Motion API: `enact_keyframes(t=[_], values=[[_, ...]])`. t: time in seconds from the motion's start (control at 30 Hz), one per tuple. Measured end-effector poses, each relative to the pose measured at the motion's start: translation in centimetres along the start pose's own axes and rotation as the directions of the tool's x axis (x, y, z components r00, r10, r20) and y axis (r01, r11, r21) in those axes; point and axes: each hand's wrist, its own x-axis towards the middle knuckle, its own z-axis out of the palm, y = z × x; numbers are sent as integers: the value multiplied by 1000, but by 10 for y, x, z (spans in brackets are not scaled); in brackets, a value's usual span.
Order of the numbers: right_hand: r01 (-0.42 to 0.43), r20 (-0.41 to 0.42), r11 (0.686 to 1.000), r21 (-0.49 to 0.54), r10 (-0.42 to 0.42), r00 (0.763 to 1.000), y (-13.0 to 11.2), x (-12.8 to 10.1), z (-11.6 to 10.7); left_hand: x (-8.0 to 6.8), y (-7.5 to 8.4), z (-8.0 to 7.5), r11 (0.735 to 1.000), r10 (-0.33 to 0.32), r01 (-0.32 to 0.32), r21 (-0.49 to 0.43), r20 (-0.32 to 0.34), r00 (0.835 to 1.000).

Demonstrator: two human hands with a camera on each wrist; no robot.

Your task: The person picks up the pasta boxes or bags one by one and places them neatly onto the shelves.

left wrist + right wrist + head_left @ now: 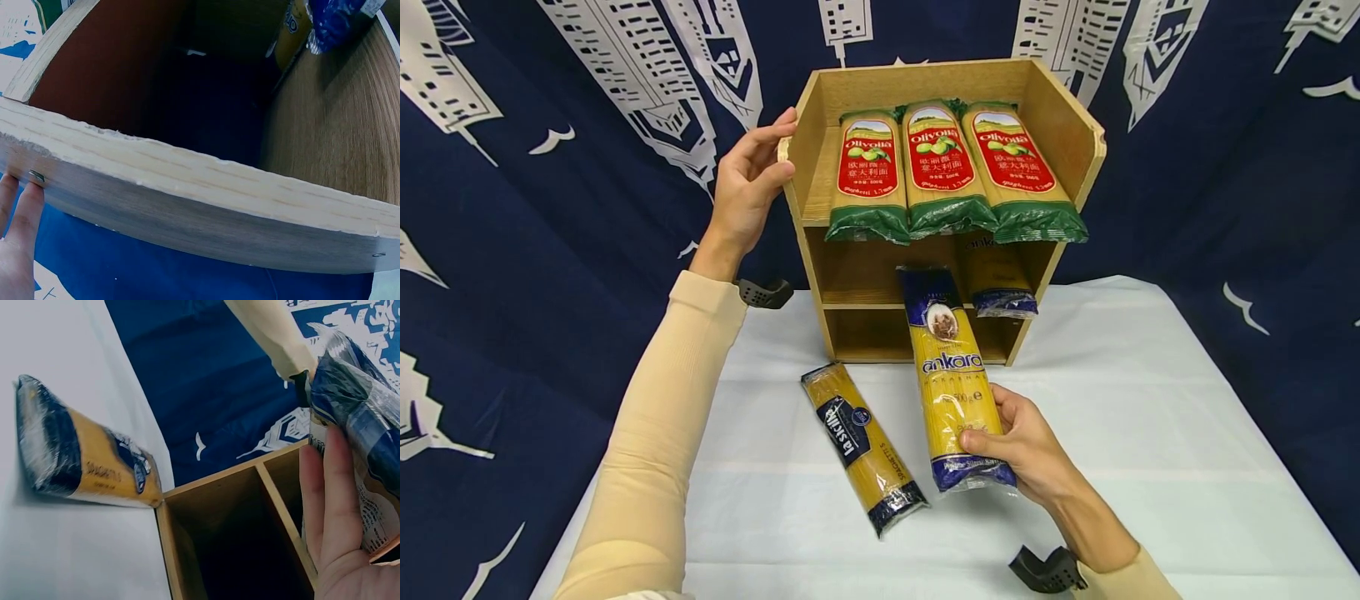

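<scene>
Both hands are busy. Her left hand rests on the top left corner of the wooden shelf, with the fingers fairly straight along the side wall and the thumb at the front edge — it steadies the shelf more than it grips it. In the left wrist view, fingertips press flat on the outside of the board.

Over on the other side, the right hand has its fingers and thumb curled round the near end of the Ankara pasta pack. The pack is long and points away from the person. Its far end is up at the front of the middle level, close to another blue-ended pack that already lies in there on the right.

I think the pack is about to go into that middle level. To do it well, it should go in straight and flat, to the left of the blue-ended pack, so the two do not bump. The pack is thin and the sticks inside can snap, so a soft push from the end is best — no bending. The left hand should hold the shelf firm so it does not slide back on the white cloth of the table.

Three green and red packs lie side by side on the top level. One more yellow pack lies on the table, just left of the held one.
</scene>
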Motion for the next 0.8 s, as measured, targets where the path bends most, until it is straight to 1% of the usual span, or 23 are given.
enact_keyframes(t=[0.2, 0.3, 0.4, 0.57, 0.67, 0.8], values=[[40, 108, 992, 118, -53, 993, -4, 7, 1, 0, 1, -1, 1000, -1, 1, 0, 2, 1000], [44, 137, 987, 152, -65, 988, -5, 13, 0, 0, 2, -2, 1000, 2, -2, 6, 1, 1000], [35, 105, 990, 140, -50, 993, -5, 20, 0, 1, 2, -2, 1000, 4, -4, 7, 3, 1000], [16, 11, 996, 83, -17, 1000, -8, 33, -1, 0, 1, -2, 1000, -2, 2, 7, 7, 1000], [2, -16, 998, 65, -1, 1000, -11, 41, -1, 0, 0, -2, 1000, -1, 1, 9, 8, 1000], [-20, -29, 996, 87, 23, 999, -15, 51, -3, 0, 0, -2, 1000, 5, -5, 14, 13, 1000]])
